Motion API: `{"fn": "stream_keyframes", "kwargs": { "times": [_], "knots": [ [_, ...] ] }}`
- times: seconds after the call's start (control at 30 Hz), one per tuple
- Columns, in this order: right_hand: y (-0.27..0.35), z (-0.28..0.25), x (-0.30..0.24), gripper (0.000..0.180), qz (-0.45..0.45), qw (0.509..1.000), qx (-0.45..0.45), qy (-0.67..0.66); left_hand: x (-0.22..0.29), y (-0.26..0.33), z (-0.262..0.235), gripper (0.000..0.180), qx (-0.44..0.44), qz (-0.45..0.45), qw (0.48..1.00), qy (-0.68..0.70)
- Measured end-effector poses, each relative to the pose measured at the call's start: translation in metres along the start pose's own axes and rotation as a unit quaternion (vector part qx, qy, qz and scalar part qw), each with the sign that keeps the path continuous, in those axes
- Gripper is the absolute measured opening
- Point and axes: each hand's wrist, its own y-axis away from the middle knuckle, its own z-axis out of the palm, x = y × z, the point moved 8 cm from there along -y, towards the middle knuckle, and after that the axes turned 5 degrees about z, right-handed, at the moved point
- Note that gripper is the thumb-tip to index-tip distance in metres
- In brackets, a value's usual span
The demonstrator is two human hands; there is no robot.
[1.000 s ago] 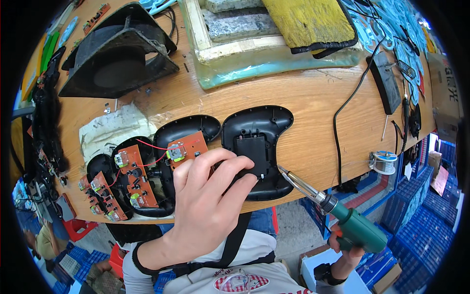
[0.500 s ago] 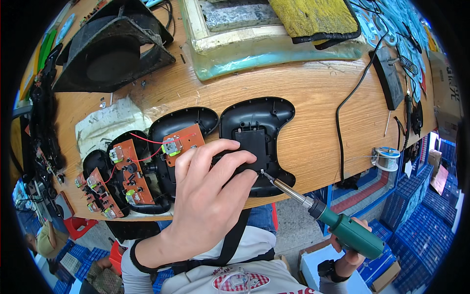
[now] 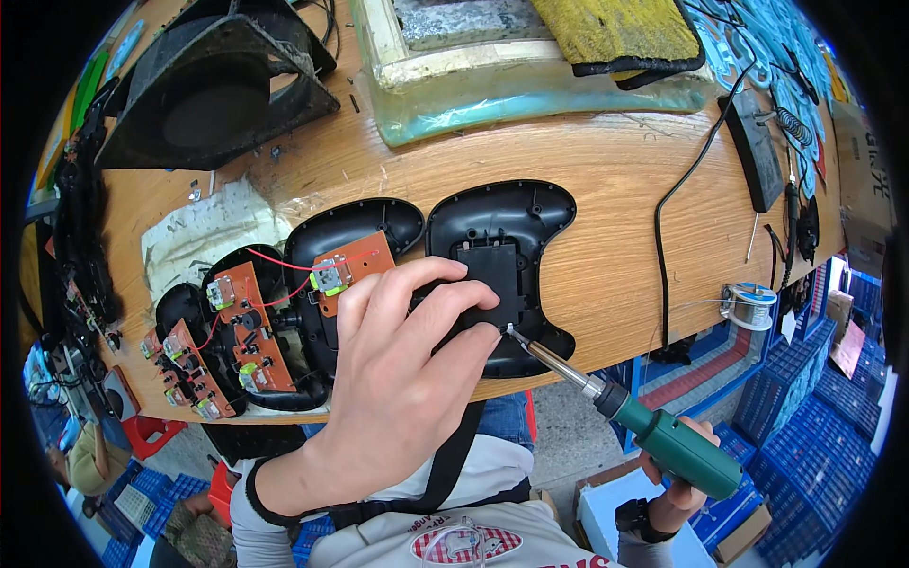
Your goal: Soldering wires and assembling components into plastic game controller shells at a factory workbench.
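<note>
Just ahead, the black shell (image 3: 551, 210) lies at the near edge of the table (image 3: 606, 256), its flat box (image 3: 492, 270) running lengthwise near to far. The left hand (image 3: 402, 355), the nearer one, curls its fingers over the box's left side; whether they pinch anything I cannot tell. The right hand (image 3: 684, 488) grips a green soldering iron (image 3: 668, 443), slanted from the near right, its tip seemingly touching the metal tab (image 3: 510, 328) at the box's near end.
</note>
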Motion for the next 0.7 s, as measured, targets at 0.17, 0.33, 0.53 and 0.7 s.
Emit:
{"fn": "stream_keyframes", "kwargs": {
  "times": [0.17,0.33,0.53,0.7],
  "knots": [
    [0.002,-0.0018,0.001,0.084,0.027,0.999,0.016,0.02,-0.0003,-0.001,-0.0002,0.009,-0.006,-0.002,1.0,0.007],
    [0.0027,-0.0025,0.0007,0.085,0.03,0.999,0.027,0.019,0.0004,-0.0015,0.0007,0.01,-0.021,0.003,1.0,-0.003],
    [0.003,-0.0024,-0.0021,0.083,0.015,0.999,0.039,0.035,0.0012,-0.0026,0.0008,0.01,-0.019,0.018,1.0,-0.011],
    [0.003,-0.0015,-0.0034,0.081,0.01,0.999,0.049,0.012,0.0012,-0.0026,0.0008,0.011,-0.024,0.017,0.999,-0.015]
  ]
}}
